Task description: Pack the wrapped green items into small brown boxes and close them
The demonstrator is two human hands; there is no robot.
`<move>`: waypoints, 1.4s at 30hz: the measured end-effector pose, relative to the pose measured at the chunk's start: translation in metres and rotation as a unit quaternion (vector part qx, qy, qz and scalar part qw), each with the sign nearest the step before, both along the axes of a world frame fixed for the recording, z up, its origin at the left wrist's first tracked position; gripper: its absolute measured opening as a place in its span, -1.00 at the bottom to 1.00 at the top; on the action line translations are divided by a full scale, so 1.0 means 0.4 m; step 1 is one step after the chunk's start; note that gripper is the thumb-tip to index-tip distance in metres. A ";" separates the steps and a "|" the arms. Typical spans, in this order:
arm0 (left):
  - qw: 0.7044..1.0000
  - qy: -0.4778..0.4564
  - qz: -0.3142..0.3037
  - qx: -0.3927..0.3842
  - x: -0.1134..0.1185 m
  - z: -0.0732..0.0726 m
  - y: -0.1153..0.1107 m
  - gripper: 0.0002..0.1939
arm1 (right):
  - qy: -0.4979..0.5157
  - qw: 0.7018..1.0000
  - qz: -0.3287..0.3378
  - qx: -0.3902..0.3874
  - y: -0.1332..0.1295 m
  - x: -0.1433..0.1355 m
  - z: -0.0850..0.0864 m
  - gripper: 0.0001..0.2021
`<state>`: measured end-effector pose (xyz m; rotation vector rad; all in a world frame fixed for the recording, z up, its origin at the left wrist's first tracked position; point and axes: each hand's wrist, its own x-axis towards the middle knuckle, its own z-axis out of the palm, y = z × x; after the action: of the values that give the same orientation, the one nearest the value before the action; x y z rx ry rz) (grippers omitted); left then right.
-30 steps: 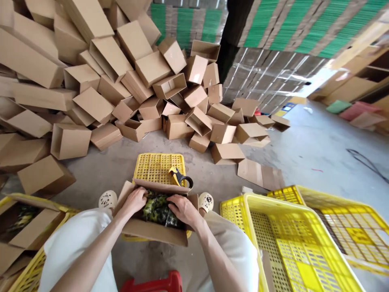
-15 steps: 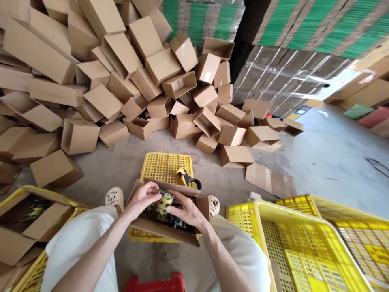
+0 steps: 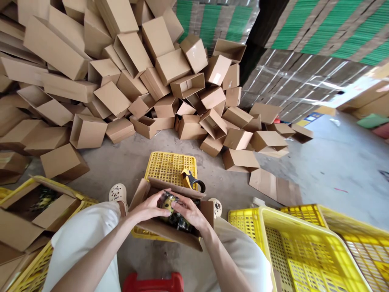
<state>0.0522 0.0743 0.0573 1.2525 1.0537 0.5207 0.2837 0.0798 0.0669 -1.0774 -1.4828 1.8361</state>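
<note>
Between my knees an uncovered cardboard box (image 3: 170, 233) rests on an upturned yellow plastic crate (image 3: 170, 164). Over the box, my left hand (image 3: 154, 206) and my right hand (image 3: 190, 211) are closed on a small shiny plastic-wrapped packet (image 3: 168, 202), patterned in yellow-green and black. My left fingers grip its left side, and my right thumb and fingers press its right side. More dark wrapped packets (image 3: 184, 224) lie in the box below; my hands hide part of them. Just beyond the box, a yellow-and-black tape dispenser (image 3: 191, 179) sits on the crate.
A heap of empty cardboard boxes (image 3: 146, 81) spreads over the floor ahead. Yellow crates (image 3: 261, 215) stand at my right. At my left, another crate (image 3: 39, 267) holds a box of similar packets (image 3: 44, 198). A red stool (image 3: 153, 282) shows at the bottom edge.
My left hand has come lower around the packet, and both hands now hold it closer together. The whole view has shifted slightly, with the scene moving right.
</note>
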 end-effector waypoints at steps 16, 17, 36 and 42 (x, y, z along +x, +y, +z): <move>0.927 0.296 -0.025 0.228 -0.010 -0.070 -0.007 -0.39 | -0.303 0.899 0.177 0.262 0.011 0.119 -0.033 -0.69; 0.937 0.277 -0.031 0.212 -0.006 -0.060 -0.006 -0.42 | -0.299 0.907 0.152 0.254 0.014 0.118 -0.026 -0.74; 0.984 0.025 0.143 -0.102 0.020 0.004 0.012 -0.16 | -0.434 0.846 0.130 0.282 -0.030 0.038 -0.104 -0.43; 0.980 0.054 0.163 -0.099 0.014 -0.030 0.005 -0.18 | -0.296 0.949 0.011 0.106 0.005 0.037 -0.051 -0.65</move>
<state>0.0578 0.0764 0.0454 0.9456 1.3797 0.5857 0.2986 0.0819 0.0467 -1.5882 -1.9744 1.3777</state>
